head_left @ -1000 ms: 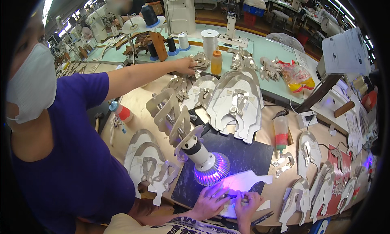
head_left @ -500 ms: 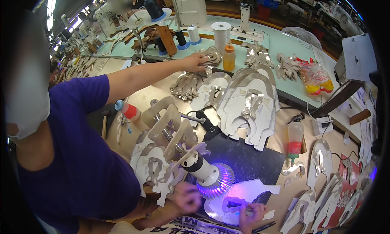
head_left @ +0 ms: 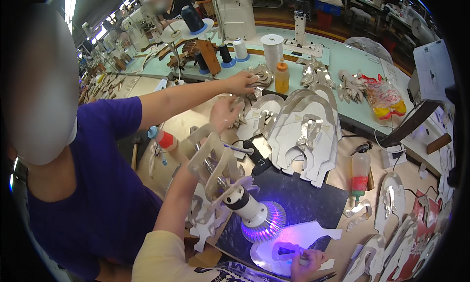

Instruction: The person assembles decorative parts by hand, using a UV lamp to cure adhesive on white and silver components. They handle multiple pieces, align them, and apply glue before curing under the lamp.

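Under the purple lamp point(head_left: 257, 216), right hand point(head_left: 306, 262) pinches a small dark tool onto a white cutout point(head_left: 293, 243); left hand point(head_left: 225, 113) is spread over pale pieces, up by a co-worker's hand.

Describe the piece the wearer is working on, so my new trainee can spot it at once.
Find the dark mat at the near edge of the workbench, with a white lamp shining violet light on it. Just below the lamp lies a flat white cut piece, the right hand at its lower edge. Unlike the stacked white templates beyond, it lies single and glows violet.
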Demonstrator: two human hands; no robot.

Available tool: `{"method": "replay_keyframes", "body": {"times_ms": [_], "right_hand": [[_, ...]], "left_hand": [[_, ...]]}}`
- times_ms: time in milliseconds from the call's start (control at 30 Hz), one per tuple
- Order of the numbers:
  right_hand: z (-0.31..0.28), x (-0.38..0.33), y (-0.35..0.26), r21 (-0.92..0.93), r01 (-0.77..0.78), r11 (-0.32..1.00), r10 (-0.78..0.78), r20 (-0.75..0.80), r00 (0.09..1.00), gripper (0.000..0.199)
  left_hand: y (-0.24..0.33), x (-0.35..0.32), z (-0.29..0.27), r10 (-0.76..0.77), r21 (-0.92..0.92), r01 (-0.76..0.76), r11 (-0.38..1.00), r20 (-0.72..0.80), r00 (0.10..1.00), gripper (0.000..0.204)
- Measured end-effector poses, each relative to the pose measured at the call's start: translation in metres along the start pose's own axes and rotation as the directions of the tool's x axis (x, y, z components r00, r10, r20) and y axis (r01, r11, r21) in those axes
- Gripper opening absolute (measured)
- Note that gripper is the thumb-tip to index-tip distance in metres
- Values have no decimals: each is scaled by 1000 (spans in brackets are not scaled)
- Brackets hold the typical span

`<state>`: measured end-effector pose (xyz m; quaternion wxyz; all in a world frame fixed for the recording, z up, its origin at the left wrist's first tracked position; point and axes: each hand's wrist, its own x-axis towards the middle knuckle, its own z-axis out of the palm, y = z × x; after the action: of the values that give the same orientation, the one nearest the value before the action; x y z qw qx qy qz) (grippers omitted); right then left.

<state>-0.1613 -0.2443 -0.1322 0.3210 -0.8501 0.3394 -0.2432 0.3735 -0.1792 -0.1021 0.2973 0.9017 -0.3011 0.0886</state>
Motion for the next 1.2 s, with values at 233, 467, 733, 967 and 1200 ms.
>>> {"method": "replay_keyframes", "body": {"times_ms": [233,467,733,967,1200], "right_hand": [[2,-1,2,76,-75,994,75,-2,997,21],[2,0,0,-26,29,999,-29,-1,1000,23],[6,-2,5,11,8,1000,-8,-20,1000,24],[6,-3,-1,101,-63,993,65,-21,998,24],[4,1,-3,49,-9,999,11,-41,999,23]], "left_hand": [[-7,37,40,-12,353,-27,935,107,994,36],[-77,49,19,-198,-405,318,857,310,930,44],[-101,38,21,-285,-667,542,511,463,839,46],[-89,39,8,-261,-619,569,542,520,813,41],[-78,37,-2,-208,-604,549,578,541,815,46]]}}
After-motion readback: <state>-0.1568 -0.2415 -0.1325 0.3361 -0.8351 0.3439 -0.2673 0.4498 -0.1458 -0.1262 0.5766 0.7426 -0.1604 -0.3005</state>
